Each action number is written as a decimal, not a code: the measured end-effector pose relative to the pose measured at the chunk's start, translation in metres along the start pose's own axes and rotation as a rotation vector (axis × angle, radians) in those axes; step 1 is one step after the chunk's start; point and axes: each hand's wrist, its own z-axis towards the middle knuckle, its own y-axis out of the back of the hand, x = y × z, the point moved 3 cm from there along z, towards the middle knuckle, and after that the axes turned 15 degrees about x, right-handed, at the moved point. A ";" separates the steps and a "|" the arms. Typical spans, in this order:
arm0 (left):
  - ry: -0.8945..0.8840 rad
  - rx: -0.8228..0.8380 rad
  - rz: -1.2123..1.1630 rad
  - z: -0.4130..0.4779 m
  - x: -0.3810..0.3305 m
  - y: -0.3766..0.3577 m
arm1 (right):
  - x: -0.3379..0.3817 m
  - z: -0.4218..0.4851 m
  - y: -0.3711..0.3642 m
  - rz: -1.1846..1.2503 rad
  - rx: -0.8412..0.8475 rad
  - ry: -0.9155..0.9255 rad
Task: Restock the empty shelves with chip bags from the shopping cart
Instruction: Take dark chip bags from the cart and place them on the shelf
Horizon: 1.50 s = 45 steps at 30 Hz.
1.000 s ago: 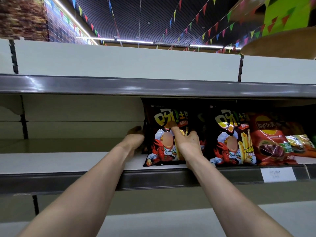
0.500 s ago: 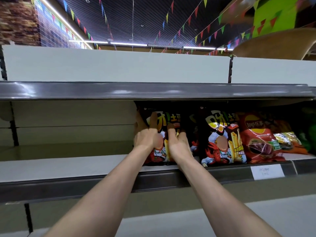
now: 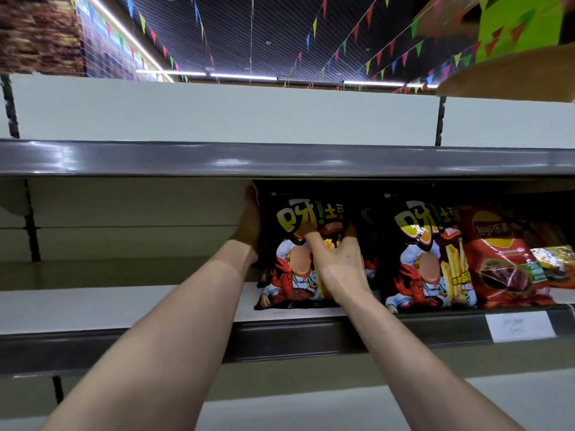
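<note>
My right hand (image 3: 337, 259) lies spread wide on the front of the black chip bag (image 3: 295, 213) and presses it. My left hand (image 3: 249, 228) is flat, with straight fingers against the bag's left edge. The bag stands up on the shelf (image 3: 124, 303), just left of a second black bag (image 3: 426, 259), with a red bag (image 3: 504, 269) past that. I think I am setting this bag straight in its spot, so next I should let go softly so it does not tip, then get more bags for the bare space on the left.
</note>
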 end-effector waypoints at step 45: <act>0.240 -0.465 0.432 -0.043 0.026 -0.055 | 0.022 -0.024 0.039 -0.663 0.063 0.269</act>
